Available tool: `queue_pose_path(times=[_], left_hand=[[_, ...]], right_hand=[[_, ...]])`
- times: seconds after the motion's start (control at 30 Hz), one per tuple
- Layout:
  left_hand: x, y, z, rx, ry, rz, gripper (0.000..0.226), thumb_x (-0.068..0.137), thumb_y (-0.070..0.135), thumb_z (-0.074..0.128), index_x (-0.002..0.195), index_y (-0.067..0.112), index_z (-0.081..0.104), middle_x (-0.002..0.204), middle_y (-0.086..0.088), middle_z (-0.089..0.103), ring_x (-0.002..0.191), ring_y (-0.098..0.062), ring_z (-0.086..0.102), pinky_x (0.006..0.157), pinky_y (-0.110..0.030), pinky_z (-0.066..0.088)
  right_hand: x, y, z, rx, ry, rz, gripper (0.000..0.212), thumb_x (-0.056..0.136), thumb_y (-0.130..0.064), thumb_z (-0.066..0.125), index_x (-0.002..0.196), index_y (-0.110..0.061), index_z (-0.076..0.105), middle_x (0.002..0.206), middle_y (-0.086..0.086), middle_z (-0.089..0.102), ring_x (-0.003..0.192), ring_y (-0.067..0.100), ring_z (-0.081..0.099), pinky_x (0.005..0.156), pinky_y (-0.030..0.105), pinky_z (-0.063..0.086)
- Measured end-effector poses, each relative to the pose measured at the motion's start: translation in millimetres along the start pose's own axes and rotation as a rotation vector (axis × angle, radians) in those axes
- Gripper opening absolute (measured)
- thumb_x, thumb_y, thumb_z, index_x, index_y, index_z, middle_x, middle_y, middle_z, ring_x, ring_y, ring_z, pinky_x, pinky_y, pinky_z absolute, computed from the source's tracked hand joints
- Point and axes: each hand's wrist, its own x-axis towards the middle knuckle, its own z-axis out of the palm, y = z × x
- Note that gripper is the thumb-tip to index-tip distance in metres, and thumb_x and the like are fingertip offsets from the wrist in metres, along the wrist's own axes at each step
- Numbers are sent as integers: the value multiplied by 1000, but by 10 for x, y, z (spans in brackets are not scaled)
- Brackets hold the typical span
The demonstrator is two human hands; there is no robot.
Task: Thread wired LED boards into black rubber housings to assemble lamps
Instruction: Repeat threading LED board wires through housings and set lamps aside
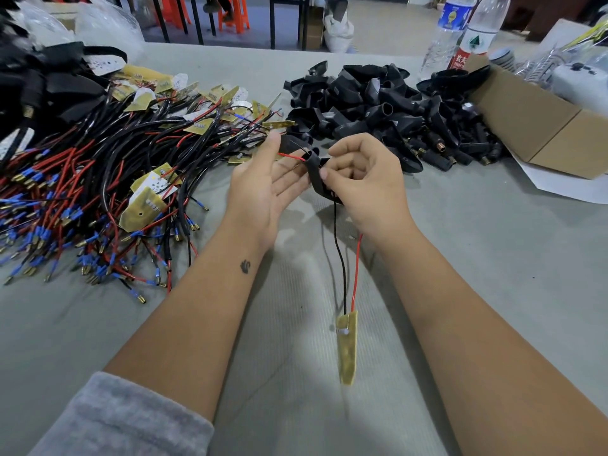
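The right hand [365,172] has its fingers curled in a narrow grip round a black rubber housing [317,177], thumb pinching its side. The left hand [263,189] lies open beside it, palm up, fingers straight and touching the housing's far end, where the short tips of a red wire [356,271] and a black wire [340,258] poke out toward that hand. Below the grip both wires hang down out of the housing to a yellow, wedge-shaped LED board [347,347] dangling above the grey tabletop [477,258]. Under and on the near side of the grip the tabletop is bare, with free room around the hanging board. Left of the grip, close to the left hand, sprawls a heap of wired LED boards with red and black leads and blue crimp ends [98,192]. Beyond the grip, just past the knuckles, lies a pile of black rubber housings [388,106]. Farther right sit a brown cardboard box [539,126] and two clear plastic bottles [460,34] near the tabletop's far edge.
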Motion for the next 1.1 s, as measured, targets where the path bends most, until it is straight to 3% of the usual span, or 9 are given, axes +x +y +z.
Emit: queue_pose_path(times=[0.13,0.3,0.53,0.63,0.8,0.9,0.97,1.1], left_hand=[[-9,-1,15,-10,-23,-58,27,97,31,55,110,8,62,105,-12,73,93,-19,72,77,-27,59],[-44,-82,67,286,-125,-26,25,104,23,42,97,17,65,95,-7,73,87,-19,71,86,-39,56],[11,-49,-6,140,-4,54,31,107,31,28,95,24,55,97,-6,71,90,-25,68,81,-53,55],[8,-51,-14,106,11,66,31,107,32,26,97,23,54,95,-8,71,88,-25,69,75,-50,58],[0,-96,11,204,-11,146,29,107,32,28,99,25,55,98,-10,68,91,-26,63,72,-42,55],[-11,-106,41,269,13,147,30,107,31,29,98,25,57,93,-8,70,85,-23,63,69,-37,51],[-26,-100,62,279,20,121,29,107,25,31,97,20,58,92,-8,71,85,-22,64,75,-39,54],[-56,-106,106,374,-4,74,28,104,17,39,93,17,65,98,-4,70,91,-19,66,84,-35,55]], right_hand=[[12,5,13,27,54,-15,31,83,9,67,86,-19,55,74,2,64,65,8,57,65,18,48],[14,19,31,7,19,-35,31,82,11,66,84,-19,55,73,2,64,65,10,56,67,25,49],[28,81,24,-258,-58,20,13,82,-3,69,86,-15,65,70,1,62,67,14,56,69,33,51],[6,95,28,-418,-126,-3,6,84,-13,68,79,-18,67,69,-3,64,63,8,55,63,27,47],[-11,102,6,-500,-133,-25,16,81,-27,68,68,-19,62,52,-12,55,52,2,49,53,22,39],[-23,105,5,-621,-198,-24,14,77,-26,72,70,-24,61,56,-12,58,54,3,52,54,23,41],[-26,99,12,-630,-218,-6,10,76,-21,72,73,-25,63,59,-12,60,55,2,52,55,21,40],[-34,70,-1,-422,-155,66,16,76,-2,63,77,-17,66,61,-3,64,57,10,55,60,26,44]])
